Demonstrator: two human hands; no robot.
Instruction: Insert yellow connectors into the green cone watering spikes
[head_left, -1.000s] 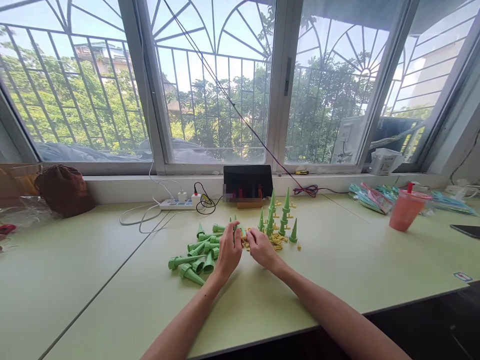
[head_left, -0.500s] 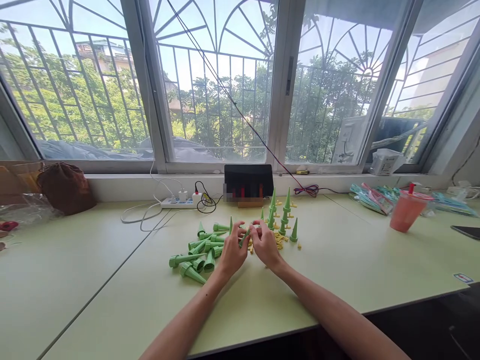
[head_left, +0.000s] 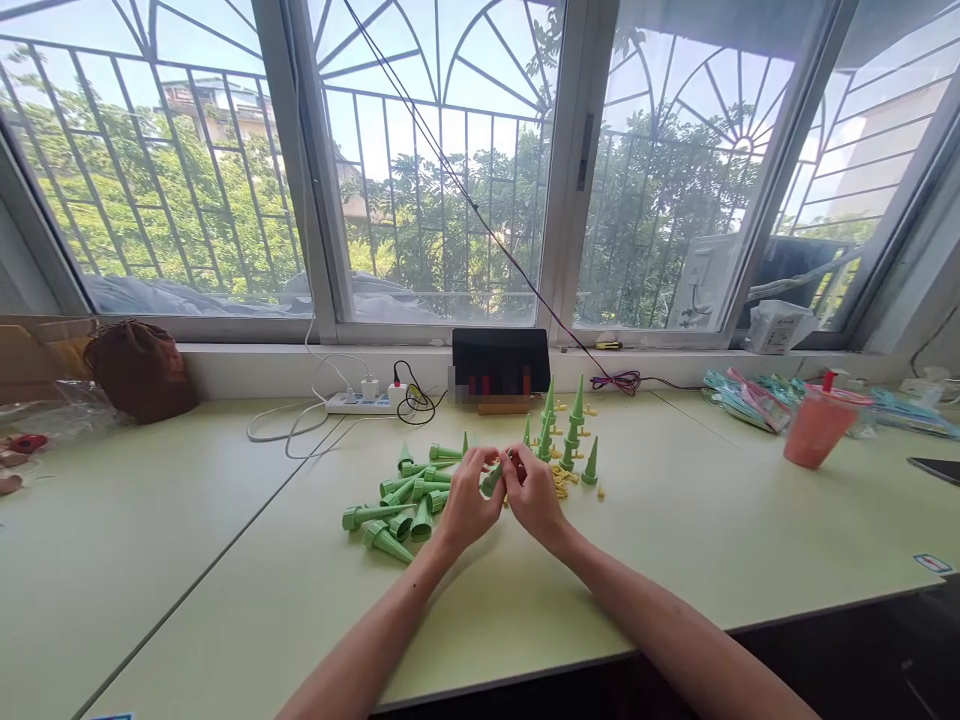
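Note:
A green cone-shaped watering spike point(head_left: 491, 481) is held in front of me, its wide end toward my left palm. My left hand point(head_left: 469, 508) is closed around it. The fingers of my right hand point(head_left: 534, 496) are pinched together at its other end; what lies between those fingertips is hidden. Loose green spikes point(head_left: 366, 515) lie in a heap left of my left hand. Beyond my right hand is a scatter of small yellow valves point(head_left: 562, 482). Several spikes stand upright behind them, some stacked with yellow valves sticking out sideways, and a single spike point(head_left: 591, 463) stands at the right.
A dark tablet point(head_left: 500, 362) leans at the back by the window sill. Left of it sits a power strip point(head_left: 360, 402) with cables. A red drink cup point(head_left: 821, 430) and plastic packets point(head_left: 742, 395) are on the right. A brown bag point(head_left: 142, 370) stands far left.
My hands have come together, with a green spike now showing between them. The right fingers have moved in to its end. The view has shifted slightly.

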